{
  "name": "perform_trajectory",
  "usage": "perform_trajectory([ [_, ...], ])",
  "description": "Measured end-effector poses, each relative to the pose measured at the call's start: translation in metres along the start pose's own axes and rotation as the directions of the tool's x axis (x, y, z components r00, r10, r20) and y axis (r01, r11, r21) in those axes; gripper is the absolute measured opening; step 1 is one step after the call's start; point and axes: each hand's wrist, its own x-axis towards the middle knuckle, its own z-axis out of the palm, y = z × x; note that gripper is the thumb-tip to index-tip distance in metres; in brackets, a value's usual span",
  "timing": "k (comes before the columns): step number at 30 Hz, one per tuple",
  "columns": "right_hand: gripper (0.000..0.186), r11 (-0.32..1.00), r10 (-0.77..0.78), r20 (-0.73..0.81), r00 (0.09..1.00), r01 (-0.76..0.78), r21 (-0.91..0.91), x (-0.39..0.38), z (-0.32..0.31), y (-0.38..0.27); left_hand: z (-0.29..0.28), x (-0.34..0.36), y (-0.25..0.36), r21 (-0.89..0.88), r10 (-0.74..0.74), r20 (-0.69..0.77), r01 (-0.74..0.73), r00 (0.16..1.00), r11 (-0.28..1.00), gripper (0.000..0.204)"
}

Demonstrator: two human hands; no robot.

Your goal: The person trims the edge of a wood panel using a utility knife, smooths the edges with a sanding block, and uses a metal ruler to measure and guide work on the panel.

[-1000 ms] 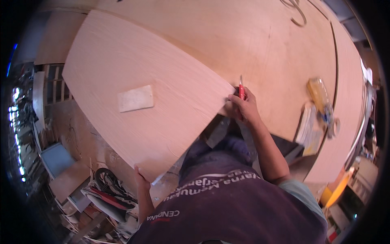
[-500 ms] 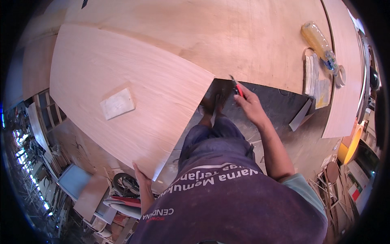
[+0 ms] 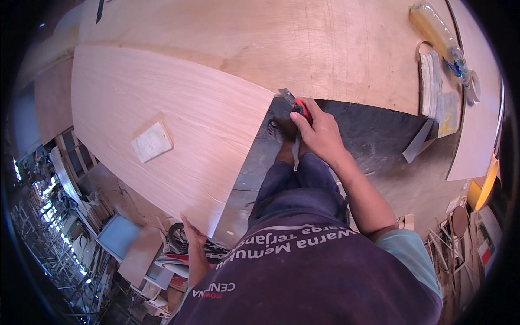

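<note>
My right hand (image 3: 320,131) is closed around a red and black utility knife (image 3: 302,108). Its blade points up and left, close to the far right corner of a pale wood-grain sheet (image 3: 189,97); whether it touches the sheet, I cannot tell. At the sheet's near corner, my left hand (image 3: 194,235) grips the edge, its other fingers partly hidden. A whitish rectangular block (image 3: 152,142) lies on top of the sheet. Beneath the sheet's far part spreads a larger plywood board (image 3: 325,49).
On the board's right side lie a clear plastic bottle (image 3: 433,27) with yellowish contents, a folded pale pad (image 3: 429,84) and a tape roll (image 3: 473,88). A dark floor gap (image 3: 368,124) opens before my legs. Wood scraps (image 3: 449,244) stand at the right, a blue panel (image 3: 117,237) at lower left.
My right hand has moved left with the knife, bringing the blade near the sheet's corner and tilting it further left. My left hand stays at the sheet's edge. The whole view has shifted slightly.
</note>
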Motion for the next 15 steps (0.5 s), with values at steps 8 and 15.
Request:
perform_trajectory([
  [8, 0.035, 1.000, 0.009, 0.004, 1.000, -0.009, 0.021, -0.0032, 0.0016, -0.0063, -0.0014, -0.0021, 0.0025, 0.019, 0.010, 0.034, -0.011, 0.999, 1.000, 0.079],
  [15, 0.035, 1.000, 0.001, -0.013, 1.000, -0.001, 0.011, -0.0037, 0.0028, -0.0077, 0.0001, -0.0051, 0.0027, 0.034, 0.013, -0.008, -0.012, 1.000, 0.999, 0.079],
])
